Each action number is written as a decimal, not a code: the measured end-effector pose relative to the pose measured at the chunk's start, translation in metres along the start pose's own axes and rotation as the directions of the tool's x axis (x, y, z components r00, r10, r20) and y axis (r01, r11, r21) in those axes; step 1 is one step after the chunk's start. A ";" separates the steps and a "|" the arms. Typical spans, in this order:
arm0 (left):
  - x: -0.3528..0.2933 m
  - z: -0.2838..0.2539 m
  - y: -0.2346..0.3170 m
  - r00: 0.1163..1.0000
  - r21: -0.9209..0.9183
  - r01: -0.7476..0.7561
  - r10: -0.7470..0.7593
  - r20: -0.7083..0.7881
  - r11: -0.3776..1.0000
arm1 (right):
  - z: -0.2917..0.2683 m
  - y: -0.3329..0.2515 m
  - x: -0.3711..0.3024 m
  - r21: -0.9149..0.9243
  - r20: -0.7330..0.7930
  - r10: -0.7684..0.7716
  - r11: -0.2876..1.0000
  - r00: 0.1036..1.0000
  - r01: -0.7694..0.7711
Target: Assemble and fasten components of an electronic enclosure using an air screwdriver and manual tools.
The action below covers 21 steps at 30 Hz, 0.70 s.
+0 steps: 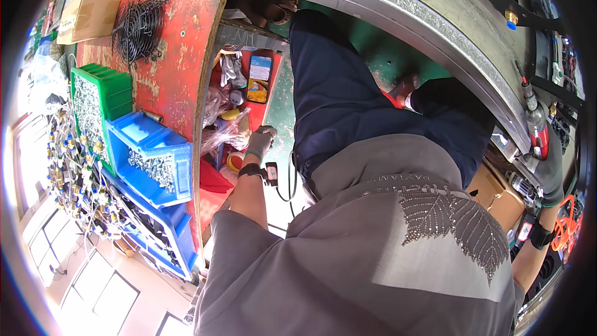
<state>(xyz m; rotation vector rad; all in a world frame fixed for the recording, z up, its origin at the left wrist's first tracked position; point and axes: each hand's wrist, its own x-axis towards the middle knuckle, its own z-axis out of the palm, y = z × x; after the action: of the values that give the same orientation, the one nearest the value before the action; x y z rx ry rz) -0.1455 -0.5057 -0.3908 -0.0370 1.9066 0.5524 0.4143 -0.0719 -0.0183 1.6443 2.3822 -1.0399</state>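
My left hand, in a grey work glove, hangs beside the open red shelf under the red board. Its fingers look curled in, and whatever they may hold is hidden. Near it lie crumpled clear plastic bags, a roll of yellow-and-red tape and a red cloth. At the far right, my right hand, also gloved, is closed round a red-bodied power screwdriver with a slim metal front end, close to the metal bench edge. The dim rim of the view partly hides its fingers.
Blue bins and a green bin of small metal parts stand left, beside black wire guards and a cardboard box. A phone rests on the shelf. A grey metal edge curves across the top. Orange coiled hose lies right.
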 end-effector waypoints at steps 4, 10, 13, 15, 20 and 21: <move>-0.008 -0.002 0.003 1.000 -0.036 0.012 -0.011 0.010 0.999 | 0.000 0.007 0.000 -0.018 -0.009 -0.052 0.999 0.999 0.052; -0.018 -0.003 0.012 1.000 -0.063 -0.011 0.012 0.023 0.998 | 0.001 0.008 -0.001 -0.050 -0.056 -0.004 0.999 0.998 0.002; -0.016 0.001 0.010 1.000 -0.050 -0.013 0.013 0.000 0.999 | 0.002 -0.005 0.002 -0.050 -0.019 -0.003 0.999 1.000 0.002; -0.009 0.000 0.013 1.000 -0.026 -0.018 0.017 -0.024 1.000 | 0.004 -0.020 0.005 -0.058 -0.011 0.075 0.995 0.997 -0.075; 0.031 -0.022 0.067 0.866 -0.122 -0.379 0.305 -0.397 0.917 | 0.004 -0.058 0.009 0.009 0.060 0.009 1.000 0.998 -0.009; 0.042 -0.032 0.090 0.862 -0.029 -0.324 0.283 -0.420 0.945 | 0.002 -0.061 0.008 -0.110 0.020 0.056 0.992 0.998 -0.054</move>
<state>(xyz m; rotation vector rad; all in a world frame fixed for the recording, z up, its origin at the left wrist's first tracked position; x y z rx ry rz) -0.2151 -0.4288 -0.3862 0.0937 2.3143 0.9124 0.3588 -0.0790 0.0065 1.6414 2.3206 -0.8967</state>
